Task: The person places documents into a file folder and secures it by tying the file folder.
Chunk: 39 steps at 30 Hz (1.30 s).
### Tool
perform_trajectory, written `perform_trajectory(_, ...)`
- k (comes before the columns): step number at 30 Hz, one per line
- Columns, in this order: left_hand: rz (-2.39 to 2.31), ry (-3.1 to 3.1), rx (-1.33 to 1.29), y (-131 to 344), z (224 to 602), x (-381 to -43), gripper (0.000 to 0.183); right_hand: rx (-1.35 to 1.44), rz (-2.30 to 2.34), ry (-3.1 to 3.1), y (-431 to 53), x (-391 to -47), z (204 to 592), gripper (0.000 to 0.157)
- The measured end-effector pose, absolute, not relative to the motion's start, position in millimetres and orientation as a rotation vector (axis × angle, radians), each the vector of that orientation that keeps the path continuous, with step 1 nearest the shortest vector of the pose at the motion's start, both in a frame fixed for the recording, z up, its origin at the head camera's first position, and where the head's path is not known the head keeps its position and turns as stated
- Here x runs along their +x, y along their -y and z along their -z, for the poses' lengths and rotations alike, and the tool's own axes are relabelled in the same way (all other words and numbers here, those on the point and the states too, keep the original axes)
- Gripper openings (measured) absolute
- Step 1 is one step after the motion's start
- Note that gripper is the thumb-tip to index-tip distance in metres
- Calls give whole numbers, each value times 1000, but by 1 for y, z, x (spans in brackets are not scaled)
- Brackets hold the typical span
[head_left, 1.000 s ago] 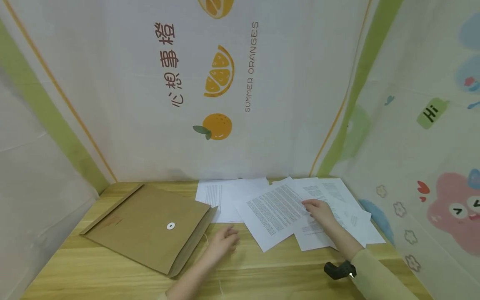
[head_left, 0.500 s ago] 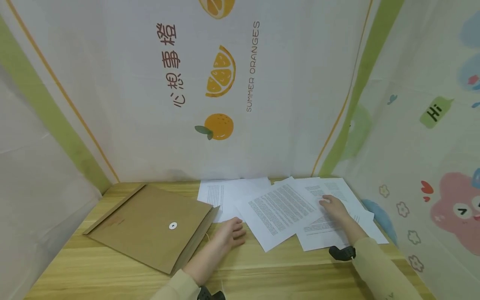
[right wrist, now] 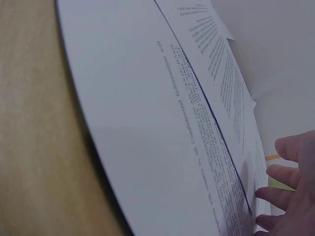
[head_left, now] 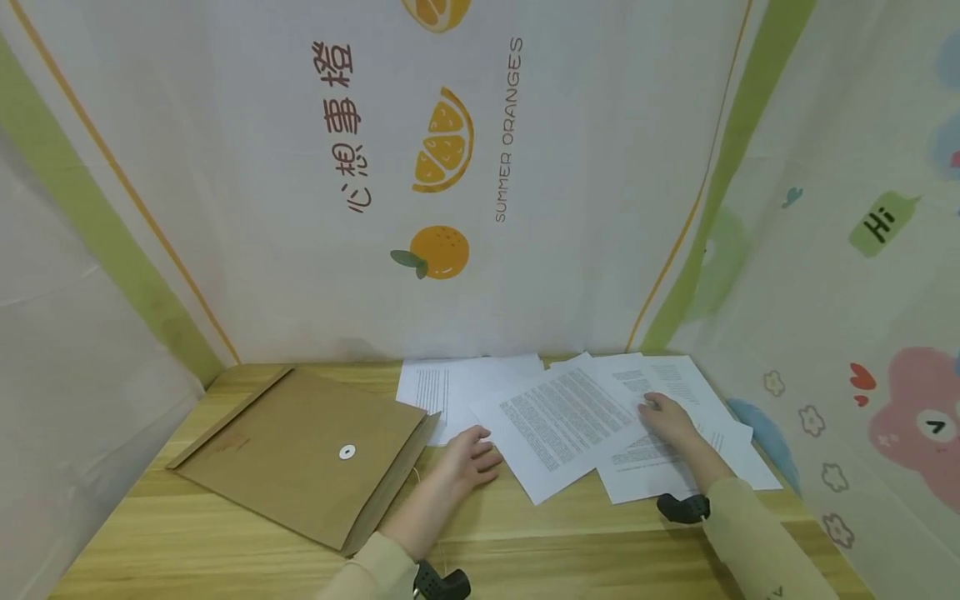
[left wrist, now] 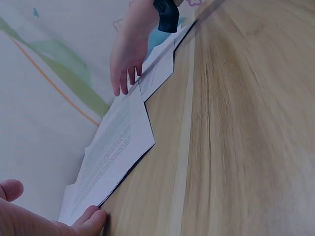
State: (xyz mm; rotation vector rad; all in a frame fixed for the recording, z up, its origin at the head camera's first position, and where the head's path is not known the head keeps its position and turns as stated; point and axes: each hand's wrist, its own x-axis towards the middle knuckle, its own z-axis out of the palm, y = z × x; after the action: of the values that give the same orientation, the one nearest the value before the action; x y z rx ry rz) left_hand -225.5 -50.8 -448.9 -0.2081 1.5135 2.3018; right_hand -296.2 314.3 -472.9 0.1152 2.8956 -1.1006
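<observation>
A printed sheet (head_left: 562, 421) lies at an angle over other white papers on the table. My left hand (head_left: 467, 467) is just left of it, fingers loosely bent and empty; in the left wrist view its fingertips (left wrist: 92, 221) are right at the sheet's edge. My right hand (head_left: 670, 423) is over the overlapping printed papers (head_left: 637, 483) to the right, fingers spread and slightly bent in the right wrist view, close to the paper surface. A brown document envelope (head_left: 292, 458) lies left of my left hand, its flap side facing right and a white button on its front.
More white papers (head_left: 420, 392) lie at the back, against a white cloth wall (head_left: 570, 275) printed with oranges. A second patterned cloth (head_left: 810, 333) stands along the right side. Bare wooden tabletop (head_left: 555, 550) shows in front. Black wrist devices (head_left: 442, 583) hang below both sleeves.
My right hand has moved right, off the printed sheet's right edge and onto the papers beside it. My left hand has moved forward and right, toward the sheet's left edge.
</observation>
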Motion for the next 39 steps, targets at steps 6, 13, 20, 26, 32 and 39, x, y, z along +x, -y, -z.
perform_trajectory(6,-2327,-1469,-233,45,449,-227,70,97,1105,-2907,-312,-295,472,49)
perform_trajectory(13,-2375,-1427,-286,39,451,-228,69,133,1152,-2915,-309,-295,470,49)
perform_trajectory(20,-2357,-1507,-329,36,456,-229,55,219,1244,-2906,-305,-295,470,48)
perform_trajectory(26,-2315,-1504,-319,36,464,-227,38,177,1368,-2902,-298,-295,468,46)
perform_trajectory(32,-2312,-1503,-211,38,470,-224,43,278,1545,-2832,-294,-293,468,51)
perform_trajectory(39,-2326,-1530,-134,40,474,-221,47,682,2112,-2361,-285,-285,470,66)
